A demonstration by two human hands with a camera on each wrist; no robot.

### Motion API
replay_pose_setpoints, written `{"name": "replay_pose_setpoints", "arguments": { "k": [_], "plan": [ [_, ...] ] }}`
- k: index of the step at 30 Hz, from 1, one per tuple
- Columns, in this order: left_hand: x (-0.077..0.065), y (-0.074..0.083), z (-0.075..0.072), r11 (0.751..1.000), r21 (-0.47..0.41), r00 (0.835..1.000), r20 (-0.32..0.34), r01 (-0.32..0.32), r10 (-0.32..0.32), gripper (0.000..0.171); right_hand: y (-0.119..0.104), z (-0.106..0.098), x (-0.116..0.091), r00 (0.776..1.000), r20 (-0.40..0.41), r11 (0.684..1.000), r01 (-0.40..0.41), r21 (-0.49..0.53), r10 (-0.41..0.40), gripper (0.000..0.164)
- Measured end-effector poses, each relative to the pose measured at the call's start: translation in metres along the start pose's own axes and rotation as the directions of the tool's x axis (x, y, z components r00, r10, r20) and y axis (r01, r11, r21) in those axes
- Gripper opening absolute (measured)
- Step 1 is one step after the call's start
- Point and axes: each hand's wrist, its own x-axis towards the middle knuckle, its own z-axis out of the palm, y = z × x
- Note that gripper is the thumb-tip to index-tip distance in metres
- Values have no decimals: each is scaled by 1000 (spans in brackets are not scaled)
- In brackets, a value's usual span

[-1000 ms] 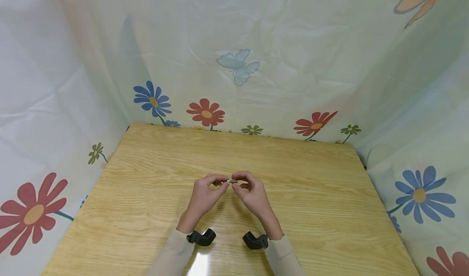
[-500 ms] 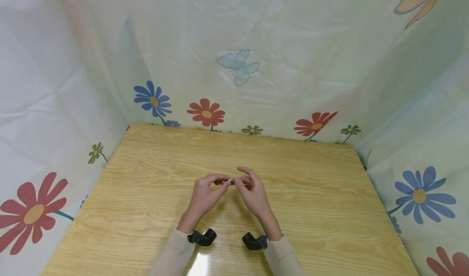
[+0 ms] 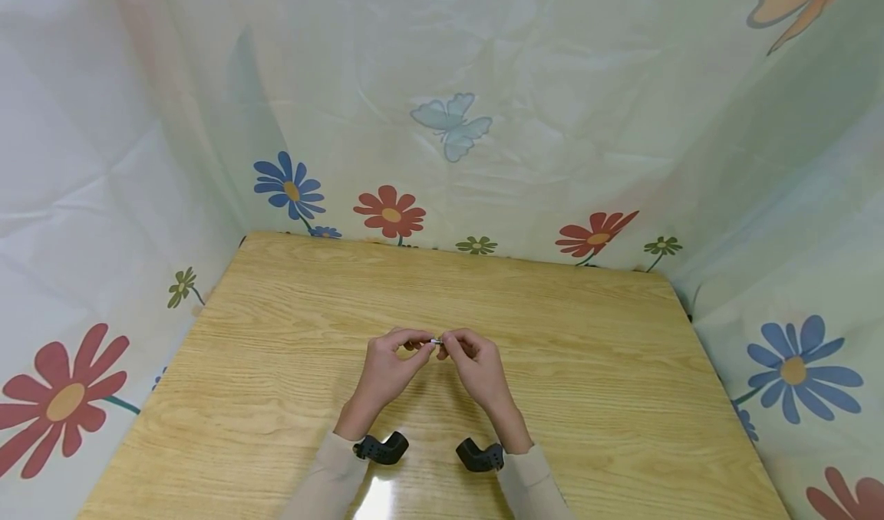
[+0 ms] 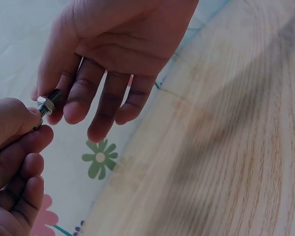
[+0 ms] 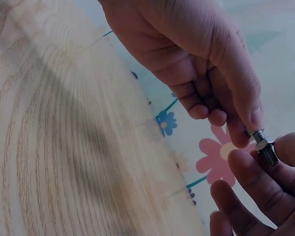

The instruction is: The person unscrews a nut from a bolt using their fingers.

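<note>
Between my two hands, above the table, is a small silver bolt (image 5: 270,155) with a hex nut (image 4: 45,104) partway along its thread. My left hand (image 3: 389,363) pinches one end between thumb and index finger, hiding that end; its other fingers are curled in. From the opposite side, my right hand (image 3: 481,368) has thumb and index finger around the nut. Its remaining fingers are spread loosely, as the left wrist view shows. The bolt's free threaded end points toward the right palm.
A light wood-grain table (image 3: 552,336) lies under both hands. Pale curtains (image 3: 539,67) printed with flowers and butterflies enclose its back and sides. Each wrist wears a black camera mount, the left one (image 3: 383,449) and the right one (image 3: 479,455).
My right index finger lifted away from the thumb half a second ago and has come back down to it. My left hand has kept its pinch in the same place.
</note>
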Motion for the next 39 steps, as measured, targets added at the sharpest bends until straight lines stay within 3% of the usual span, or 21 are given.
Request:
{"name": "replay_pose_setpoints", "arguments": {
  "k": [14,24,29,35,39],
  "plan": [
    [-2,-7,-1,999,50,1000,14,4,-4,10,1,-2,0,996,-5,995,90,-33,-90,10],
    [0,-6,-2,998,55,1000,2,-6,6,10,1,-4,1,985,28,986,169,-16,-168,33],
    [1,-5,-2,998,57,1000,10,-19,18,11,0,-5,1,993,35,993,115,-21,-114,35],
    [1,-4,-2,998,49,999,6,-38,38,11,-1,-4,1,1000,-10,1000,-14,-13,14,28],
    [1,-5,-2,998,48,999,1,-44,43,12,-2,-2,3,999,-24,999,-33,-33,33,24]
  ]
}}
